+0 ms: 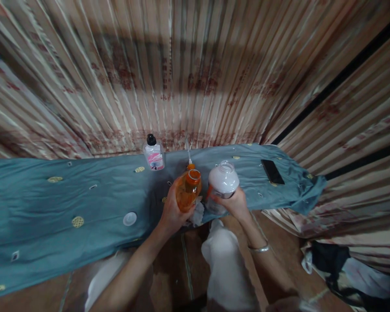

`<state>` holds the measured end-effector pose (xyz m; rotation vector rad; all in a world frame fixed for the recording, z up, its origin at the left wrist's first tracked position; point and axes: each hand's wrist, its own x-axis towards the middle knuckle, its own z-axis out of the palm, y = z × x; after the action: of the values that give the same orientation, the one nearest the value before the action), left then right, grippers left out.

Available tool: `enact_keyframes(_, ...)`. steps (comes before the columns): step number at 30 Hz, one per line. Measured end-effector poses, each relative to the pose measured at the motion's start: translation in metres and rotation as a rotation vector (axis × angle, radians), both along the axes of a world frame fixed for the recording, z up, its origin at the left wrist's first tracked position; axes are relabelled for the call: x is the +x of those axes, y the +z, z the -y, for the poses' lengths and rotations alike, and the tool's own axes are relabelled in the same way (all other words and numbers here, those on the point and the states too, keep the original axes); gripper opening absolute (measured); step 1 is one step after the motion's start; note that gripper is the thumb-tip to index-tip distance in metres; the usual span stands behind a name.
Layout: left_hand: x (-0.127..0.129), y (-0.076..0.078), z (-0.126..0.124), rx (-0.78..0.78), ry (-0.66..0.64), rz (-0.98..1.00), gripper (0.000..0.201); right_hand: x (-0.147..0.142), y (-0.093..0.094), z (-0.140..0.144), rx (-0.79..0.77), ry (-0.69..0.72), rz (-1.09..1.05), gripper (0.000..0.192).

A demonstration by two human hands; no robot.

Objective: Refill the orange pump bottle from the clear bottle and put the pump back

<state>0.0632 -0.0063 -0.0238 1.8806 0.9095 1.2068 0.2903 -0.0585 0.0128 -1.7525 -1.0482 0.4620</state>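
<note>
My left hand (173, 211) is wrapped round an orange see-through bottle (186, 194) whose mouth is uncapped. My right hand (236, 203) grips a clear bottle (223, 180) with whitish contents, also without a cap. Both bottles are held side by side over the front edge of the cloth, a small gap between them. Between the hands, a crumpled white tissue (198, 211) shows in part below the orange bottle. Behind that bottle lies an orange pump top (190, 166) with a thin pale tube pointing away. To the left a white round cap (129, 218) lies flat.
A clear bottle with a black cap and pink label (154, 155) stands at the back left. On the right lies a dark phone (272, 172). The blue-green cloth (110, 190) covers a narrow bench, with a striped curtain (182, 78) behind. Dark and white fabric (347, 273) lies lower right.
</note>
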Motion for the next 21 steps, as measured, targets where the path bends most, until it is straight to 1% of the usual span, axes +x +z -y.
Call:
enact_keyframes(3, 0.001, -0.001, -0.001, 0.009, 0.003, 0.001, 0.086, 0.005, 0.017, 0.009, -0.010, 0.059, 0.105, 0.074)
enact_keyframes(6, 0.002, -0.003, -0.002, 0.027, 0.010, 0.005, 0.086, 0.007, 0.038, 0.017, -0.025, 0.113, 0.199, 0.075)
enact_keyframes(9, 0.003, -0.006, -0.003, 0.029, 0.015, 0.005, 0.087, 0.008, 0.059, 0.023, -0.084, 0.166, 0.278, 0.082)
enact_keyframes(12, 0.003, -0.011, -0.004, 0.039, 0.023, 0.007, 0.089, 0.009, 0.076, 0.030, -0.159, 0.208, 0.352, 0.092)
enact_keyframes(16, 0.004, -0.016, -0.005, 0.056, 0.037, -0.002, 0.089, 0.011, 0.090, 0.038, -0.200, 0.284, 0.459, 0.094)
enact_keyframes(21, 0.006, -0.017, -0.004, 0.047, 0.025, -0.009, 0.091, 0.012, 0.100, 0.040, -0.253, 0.333, 0.595, 0.094)
